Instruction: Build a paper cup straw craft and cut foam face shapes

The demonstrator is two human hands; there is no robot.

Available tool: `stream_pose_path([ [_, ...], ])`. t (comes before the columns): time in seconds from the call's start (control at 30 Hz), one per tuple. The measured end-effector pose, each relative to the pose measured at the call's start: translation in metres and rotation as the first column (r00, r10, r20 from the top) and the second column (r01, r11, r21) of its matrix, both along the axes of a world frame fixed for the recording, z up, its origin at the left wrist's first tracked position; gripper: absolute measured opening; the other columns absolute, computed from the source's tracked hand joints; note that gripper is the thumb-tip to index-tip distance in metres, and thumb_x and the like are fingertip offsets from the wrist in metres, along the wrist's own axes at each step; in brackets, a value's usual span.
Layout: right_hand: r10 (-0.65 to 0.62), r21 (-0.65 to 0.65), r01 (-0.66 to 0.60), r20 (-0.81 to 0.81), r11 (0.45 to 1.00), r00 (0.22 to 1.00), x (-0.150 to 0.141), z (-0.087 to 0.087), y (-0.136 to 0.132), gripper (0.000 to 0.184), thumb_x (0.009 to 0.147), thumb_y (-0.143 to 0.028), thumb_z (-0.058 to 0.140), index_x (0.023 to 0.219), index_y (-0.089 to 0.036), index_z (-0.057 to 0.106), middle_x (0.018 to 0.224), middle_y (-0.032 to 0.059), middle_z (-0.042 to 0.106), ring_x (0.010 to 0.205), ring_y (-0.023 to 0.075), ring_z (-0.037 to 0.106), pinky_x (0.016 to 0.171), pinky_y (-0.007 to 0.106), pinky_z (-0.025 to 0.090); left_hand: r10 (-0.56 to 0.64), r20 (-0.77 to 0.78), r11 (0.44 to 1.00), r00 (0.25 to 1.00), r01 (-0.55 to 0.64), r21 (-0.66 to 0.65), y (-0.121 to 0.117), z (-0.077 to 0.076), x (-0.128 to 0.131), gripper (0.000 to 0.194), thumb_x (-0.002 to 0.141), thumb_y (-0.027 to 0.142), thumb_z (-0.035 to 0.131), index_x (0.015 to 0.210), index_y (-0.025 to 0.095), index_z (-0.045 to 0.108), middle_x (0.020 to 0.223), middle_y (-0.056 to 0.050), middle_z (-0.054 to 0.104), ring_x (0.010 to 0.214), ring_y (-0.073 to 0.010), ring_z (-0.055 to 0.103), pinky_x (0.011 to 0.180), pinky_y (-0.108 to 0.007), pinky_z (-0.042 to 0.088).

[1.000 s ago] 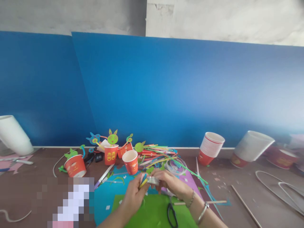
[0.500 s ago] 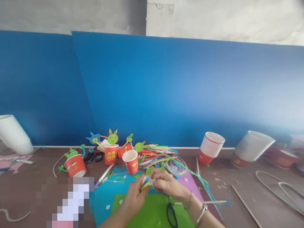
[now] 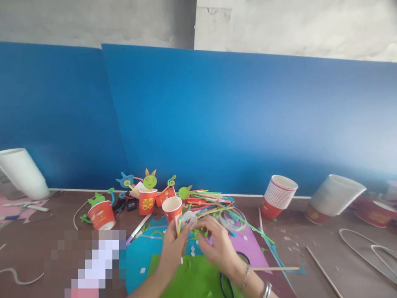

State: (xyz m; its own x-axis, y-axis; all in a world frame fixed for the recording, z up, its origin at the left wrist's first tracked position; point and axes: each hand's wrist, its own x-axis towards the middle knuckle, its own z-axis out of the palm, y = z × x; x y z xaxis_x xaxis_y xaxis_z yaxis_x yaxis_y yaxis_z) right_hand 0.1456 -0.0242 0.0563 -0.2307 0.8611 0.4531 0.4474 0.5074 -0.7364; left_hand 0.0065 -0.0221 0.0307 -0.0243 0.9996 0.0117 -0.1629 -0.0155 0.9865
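My left hand point(image 3: 173, 244) is closed around a few thin straws point(image 3: 179, 225), yellow, blue and pinkish, which stick up past its fingers. A round, clear roll of tape point(image 3: 189, 219) sits at its fingertips, between the two hands. My right hand point(image 3: 218, 246) is just to the right of the roll, fingers bent, with a gap between thumb and forefinger. Behind my left hand stands a red paper cup point(image 3: 172, 207). Below the hands lie a green sheet point(image 3: 192, 277) and black-handled scissors point(image 3: 226, 285), partly hidden by my right wrist.
Red cups with paper animal heads, one a green rabbit face point(image 3: 150, 181), stand at the back left. A pile of straws point(image 3: 211, 200) lies behind my hands. Stacked cups point(image 3: 279, 196) are at the right, near a wooden stick point(image 3: 322, 271). A blue panel point(image 3: 217, 124) rises behind.
The hands have drawn apart, and the tape roll now shows between them. My left hand has turned, bringing the straws more upright. The view has shifted slightly.
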Motion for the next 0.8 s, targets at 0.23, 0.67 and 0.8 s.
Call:
stream_pose_path([
  [0.23, -0.108, 0.142, 0.092, 0.113, 0.986, 0.988, -0.009, -0.009, -0.007, 0.014, 0.076, -0.010, 0.053, 0.087, -0.020, 0.053, 0.090, 0.0073, 0.060, 0.082, 0.0212, 0.056, 0.071, 0.033, 0.047, -0.143, 0.100, 0.978, 0.985, 0.156, -0.139, 0.000, -0.002, 0.001, 0.051, 0.061, 0.063, 0.068, 0.078, 0.021, 0.047, 0.039, 0.016, 0.025, 0.033, -0.0030, 0.018, 0.035, -0.017, 0.015],
  [0.67, -0.078, 0.156, 0.031, 0.307, 0.987, 0.949, 0.007, -0.011, 0.002, 0.014, 0.077, -0.013, 0.054, 0.087, -0.021, 0.049, 0.080, 0.0031, 0.059, 0.065, 0.0171, 0.053, 0.061, 0.029, 0.042, 0.134, -0.367, 0.973, 0.921, -0.051, 0.226, 0.008, -0.010, -0.017, 0.026, 0.081, 0.042, 0.055, 0.081, 0.017, 0.062, 0.064, 0.001, 0.058, 0.061, -0.0142, 0.051, 0.057, -0.022, 0.041],
  [0.8, -0.010, 0.176, -0.055, 0.348, 0.983, 0.938, 0.011, -0.009, 0.003, 0.018, 0.078, -0.010, 0.052, 0.091, -0.020, 0.048, 0.089, 0.0058, 0.059, 0.080, 0.0216, 0.057, 0.071, 0.033, 0.044, 0.087, -0.454, 0.968, 0.887, 0.032, 0.248, 0.007, -0.014, -0.021, 0.023, 0.081, 0.031, 0.055, 0.094, 0.016, 0.066, 0.071, -0.002, 0.067, 0.068, -0.0188, 0.060, 0.065, -0.026, 0.046],
])
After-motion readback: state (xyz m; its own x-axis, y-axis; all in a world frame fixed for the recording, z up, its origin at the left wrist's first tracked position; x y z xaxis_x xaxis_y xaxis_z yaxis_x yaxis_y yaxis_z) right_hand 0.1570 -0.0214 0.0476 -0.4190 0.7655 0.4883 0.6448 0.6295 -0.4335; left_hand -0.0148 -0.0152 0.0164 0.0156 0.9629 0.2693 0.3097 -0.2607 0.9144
